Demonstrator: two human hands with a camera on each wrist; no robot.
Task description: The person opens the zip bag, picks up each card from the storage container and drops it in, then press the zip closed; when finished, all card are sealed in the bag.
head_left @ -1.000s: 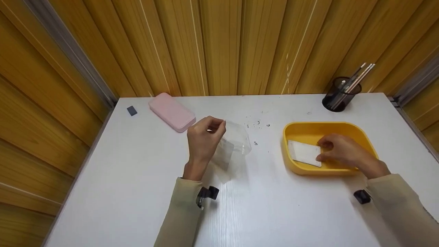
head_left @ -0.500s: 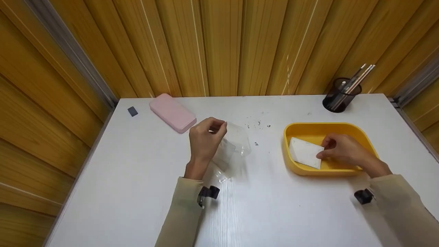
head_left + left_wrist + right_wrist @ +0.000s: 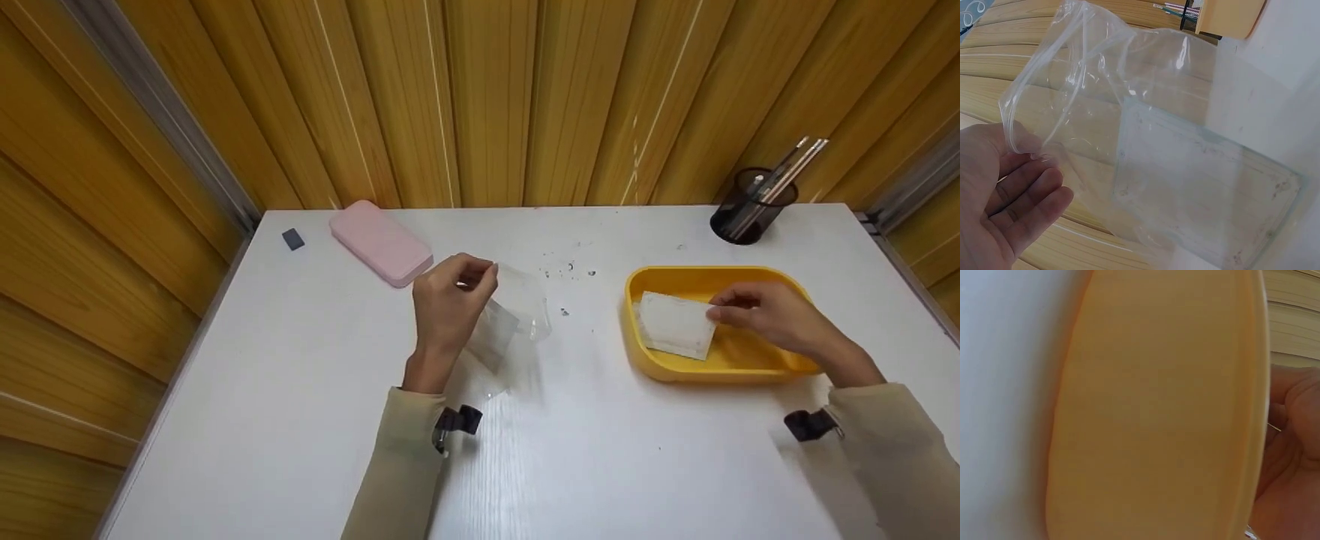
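Note:
My left hand (image 3: pixel 450 300) holds a clear plastic zip bag (image 3: pixel 510 322) by its top edge above the white table; the bag hangs open with a flat whitish card inside it (image 3: pixel 1202 197). In the left wrist view the bag's rim (image 3: pixel 1044 84) is pinched at my fingers (image 3: pixel 1022 202). My right hand (image 3: pixel 757 311) pinches a white rectangular packet (image 3: pixel 675 326) by its right edge, lifted and tilted above the yellow tray (image 3: pixel 750 281). The right wrist view shows only the tray's blurred side (image 3: pixel 1157 410) and part of my palm (image 3: pixel 1292 455).
A pink case (image 3: pixel 381 242) and a small dark eraser (image 3: pixel 293 239) lie at the back left. A black mesh pen holder (image 3: pixel 752 205) with pens stands at the back right. Small dark crumbs (image 3: pixel 570 270) are scattered mid-table. Wooden panel walls surround the table.
My right hand has lifted the white packet off the tray floor and drawn it up and slightly right. The left hand and bag have barely moved.

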